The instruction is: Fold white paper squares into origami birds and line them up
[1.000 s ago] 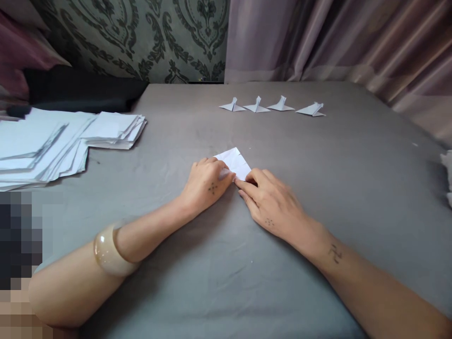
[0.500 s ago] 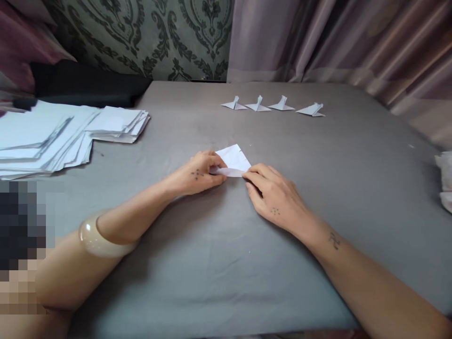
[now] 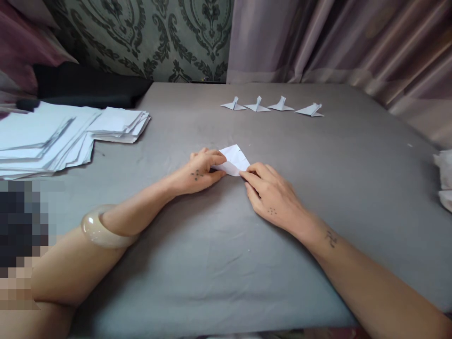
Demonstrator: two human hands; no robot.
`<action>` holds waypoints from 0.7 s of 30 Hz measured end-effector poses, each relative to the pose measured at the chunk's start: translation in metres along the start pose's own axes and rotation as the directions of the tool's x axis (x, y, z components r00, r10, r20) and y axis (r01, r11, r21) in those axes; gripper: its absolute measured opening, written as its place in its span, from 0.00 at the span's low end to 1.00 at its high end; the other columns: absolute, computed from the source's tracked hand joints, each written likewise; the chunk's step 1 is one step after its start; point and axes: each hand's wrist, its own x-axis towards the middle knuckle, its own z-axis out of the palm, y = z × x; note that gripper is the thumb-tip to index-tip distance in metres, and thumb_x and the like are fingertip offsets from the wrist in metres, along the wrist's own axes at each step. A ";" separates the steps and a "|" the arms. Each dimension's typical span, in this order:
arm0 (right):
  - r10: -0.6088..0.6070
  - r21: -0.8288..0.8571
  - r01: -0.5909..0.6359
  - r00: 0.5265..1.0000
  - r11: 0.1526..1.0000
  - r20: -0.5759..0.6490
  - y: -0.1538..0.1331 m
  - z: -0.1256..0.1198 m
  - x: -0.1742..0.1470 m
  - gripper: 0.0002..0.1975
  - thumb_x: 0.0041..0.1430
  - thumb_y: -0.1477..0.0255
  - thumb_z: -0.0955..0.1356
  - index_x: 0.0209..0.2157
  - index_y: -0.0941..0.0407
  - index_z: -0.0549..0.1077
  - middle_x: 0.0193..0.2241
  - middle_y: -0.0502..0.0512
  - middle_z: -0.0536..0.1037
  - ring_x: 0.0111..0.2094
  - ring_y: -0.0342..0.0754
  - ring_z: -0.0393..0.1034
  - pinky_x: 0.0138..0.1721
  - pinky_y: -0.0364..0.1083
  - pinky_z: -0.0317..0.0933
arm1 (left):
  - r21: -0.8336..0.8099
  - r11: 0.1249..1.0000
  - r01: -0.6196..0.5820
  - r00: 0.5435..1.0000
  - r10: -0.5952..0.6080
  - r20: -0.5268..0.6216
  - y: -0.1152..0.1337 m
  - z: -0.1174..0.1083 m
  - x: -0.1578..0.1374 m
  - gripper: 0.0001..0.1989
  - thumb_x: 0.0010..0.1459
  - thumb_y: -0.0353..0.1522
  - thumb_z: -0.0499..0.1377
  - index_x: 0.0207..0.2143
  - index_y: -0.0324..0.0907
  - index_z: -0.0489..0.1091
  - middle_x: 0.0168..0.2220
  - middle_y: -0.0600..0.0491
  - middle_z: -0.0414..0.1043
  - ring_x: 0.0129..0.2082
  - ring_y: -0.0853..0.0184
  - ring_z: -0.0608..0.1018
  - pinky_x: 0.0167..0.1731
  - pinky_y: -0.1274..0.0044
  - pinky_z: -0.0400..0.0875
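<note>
A small sheet of white paper, folded along its near edge, lies on the grey cloth between my two hands. My left hand pinches its left corner between thumb and fingers. At the near right corner, my right hand has its fingertips closed on the paper. The left end of the sheet is hidden under my left fingers. Farther back stand several folded white paper birds in a row.
Stacks of white paper lie at the left, with smaller sheets beside them. Behind these is a black cloth-like object. A whitish item sits at the right edge. Curtains hang behind the grey-covered table.
The folded near edge of the paper now lies flatter. My right fingertips have shifted slightly left along it, while my left hand stays at the left corner.
</note>
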 end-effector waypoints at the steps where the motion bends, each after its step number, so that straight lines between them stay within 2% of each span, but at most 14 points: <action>1: 0.002 0.003 -0.002 1.000 1.000 -0.001 0.000 0.000 0.000 0.16 0.64 0.76 0.58 0.47 0.56 0.72 0.41 0.58 0.73 0.40 0.49 0.65 0.34 0.47 0.58 | 0.025 1.000 -0.019 1.000 0.019 0.002 0.000 0.001 0.000 0.10 0.61 0.34 0.53 0.39 0.44 0.73 0.40 0.50 0.71 0.43 0.62 0.69 0.48 0.65 0.61; 3: 0.002 0.007 -0.002 1.000 1.000 -0.001 0.000 0.001 -0.001 0.16 0.64 0.76 0.57 0.47 0.56 0.72 0.42 0.58 0.73 0.41 0.50 0.65 0.35 0.47 0.58 | 0.108 0.993 -0.046 0.997 0.053 -0.055 0.002 0.003 0.000 0.11 0.63 0.35 0.52 0.42 0.45 0.72 0.46 0.48 0.69 0.48 0.59 0.66 0.50 0.63 0.57; 6: 0.001 0.003 -0.001 1.000 1.000 0.005 0.001 0.002 -0.001 0.17 0.64 0.77 0.58 0.48 0.56 0.73 0.42 0.58 0.73 0.42 0.50 0.65 0.36 0.47 0.59 | 0.259 0.966 -0.017 0.963 0.086 -0.256 0.007 0.005 0.001 0.14 0.63 0.40 0.54 0.48 0.46 0.68 0.55 0.44 0.61 0.55 0.52 0.60 0.52 0.59 0.52; 9: 0.006 -0.003 -0.006 1.000 1.000 0.012 0.001 0.003 -0.002 0.17 0.63 0.77 0.59 0.49 0.56 0.73 0.42 0.58 0.72 0.41 0.50 0.64 0.36 0.48 0.59 | 0.310 0.951 -0.014 0.931 0.125 -0.342 0.010 0.008 0.003 0.22 0.61 0.44 0.55 0.53 0.42 0.62 0.55 0.41 0.58 0.54 0.51 0.61 0.53 0.60 0.53; 15: 0.001 -0.010 -0.001 1.000 1.000 0.009 -0.001 0.000 -0.002 0.18 0.62 0.79 0.59 0.47 0.55 0.74 0.40 0.58 0.72 0.41 0.50 0.64 0.36 0.48 0.59 | 0.212 0.954 -0.214 0.954 0.250 -0.162 0.006 0.017 0.006 0.11 0.66 0.36 0.49 0.40 0.39 0.67 0.42 0.45 0.69 0.43 0.63 0.71 0.45 0.70 0.66; 18: -0.003 0.030 0.003 1.000 1.000 0.014 0.001 -0.003 -0.002 0.17 0.60 0.80 0.59 0.44 0.54 0.75 0.39 0.57 0.74 0.40 0.50 0.65 0.35 0.47 0.59 | 0.116 0.958 -0.262 0.955 0.274 -0.111 0.005 0.019 0.006 0.12 0.67 0.32 0.47 0.39 0.39 0.69 0.42 0.46 0.71 0.42 0.65 0.73 0.44 0.73 0.68; 21: -0.002 0.160 -0.001 1.000 0.987 0.016 0.008 -0.004 -0.001 0.17 0.56 0.81 0.60 0.39 0.53 0.76 0.41 0.54 0.76 0.42 0.50 0.68 0.38 0.47 0.61 | 0.060 0.953 -0.296 0.951 0.300 -0.074 0.004 0.020 0.004 0.13 0.67 0.30 0.46 0.41 0.38 0.70 0.43 0.45 0.72 0.43 0.65 0.74 0.44 0.74 0.69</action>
